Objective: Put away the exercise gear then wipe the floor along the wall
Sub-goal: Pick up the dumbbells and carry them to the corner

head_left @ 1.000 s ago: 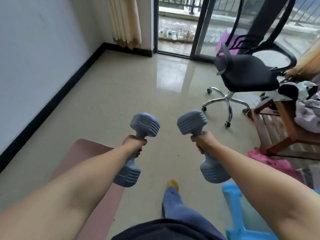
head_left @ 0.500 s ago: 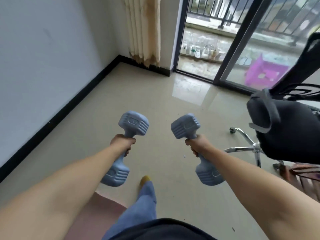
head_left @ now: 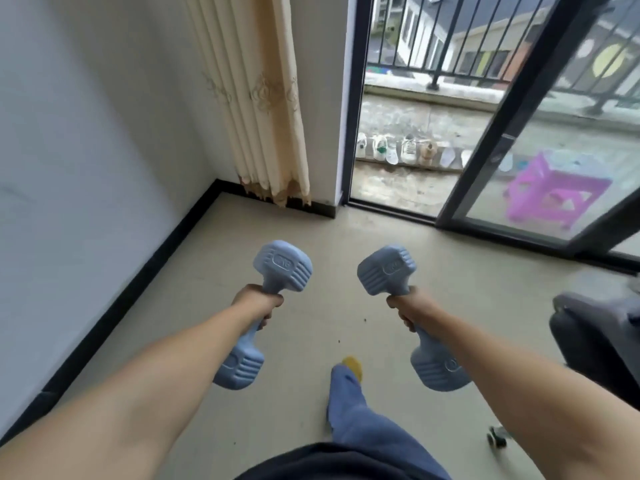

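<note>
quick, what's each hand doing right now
Left hand: grip closed around the handle of the left dumbbell.
Right hand: grip closed around the handle of the right dumbbell.

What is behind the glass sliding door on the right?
Through the glass door shows a balcony with a pink plastic stool, a row of shoes and a railing. The dark door frame hides part of the shoe row.

Beige floor (head_left: 311, 237) carries a chair caster (head_left: 497, 439) and one foot (head_left: 353, 365).
</note>
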Demonstrator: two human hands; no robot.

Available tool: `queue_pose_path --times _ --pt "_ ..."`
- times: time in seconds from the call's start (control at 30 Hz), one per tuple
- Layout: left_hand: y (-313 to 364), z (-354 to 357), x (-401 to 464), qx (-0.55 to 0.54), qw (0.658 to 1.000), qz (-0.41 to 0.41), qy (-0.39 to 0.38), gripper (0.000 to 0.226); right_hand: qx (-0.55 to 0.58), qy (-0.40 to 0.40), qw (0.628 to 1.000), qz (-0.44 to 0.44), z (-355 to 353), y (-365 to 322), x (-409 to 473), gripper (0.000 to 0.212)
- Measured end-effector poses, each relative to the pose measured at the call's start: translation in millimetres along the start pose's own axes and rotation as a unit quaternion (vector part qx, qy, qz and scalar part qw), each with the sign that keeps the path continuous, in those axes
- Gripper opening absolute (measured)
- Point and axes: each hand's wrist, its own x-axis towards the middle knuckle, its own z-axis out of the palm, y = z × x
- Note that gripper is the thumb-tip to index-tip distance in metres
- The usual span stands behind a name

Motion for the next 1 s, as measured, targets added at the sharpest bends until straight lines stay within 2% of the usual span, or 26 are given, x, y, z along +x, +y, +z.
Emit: queue_pose_path --times 0.3,0.4,0.5,0.63,0.83,1.0 --pt "151.3 -40.9 172.4 0.021 1.000 -0.021 -0.004 0.014 -0.025 -0.013 0.999 0.030 -67.0 -138.6 173.5 0.008" --pt "190.5 -51.1 248.4 0.033 0.999 -0.028 -0.002 0.014 -0.014 -0.011 0.999 0.046 -66.7 -174.8 229.9 0.008" --pt "227.8 -60.6 326.2 0.050 0.998 -0.032 -0.032 0.018 0.018 0.007 0.997 0.070 -57.0 -206.1 290.6 0.008" --pt "263.2 -67.4 424.6 0.096 0.991 -0.056 -0.076 0.020 0.082 0.043 0.984 0.151 -32.0 -237.1 364.5 0.013" --pt "282.0 -48.2 534.9 0.142 0.977 -0.113 -0.115 0.020 0.212 0.058 0.930 0.296 25.6 -254.0 465.7 0.017" --pt "233.7 13.4 650.3 0.159 0.967 -0.142 -0.137 0.018 0.283 0.043 0.898 0.335 98.7 -222.7 584.7 0.018"
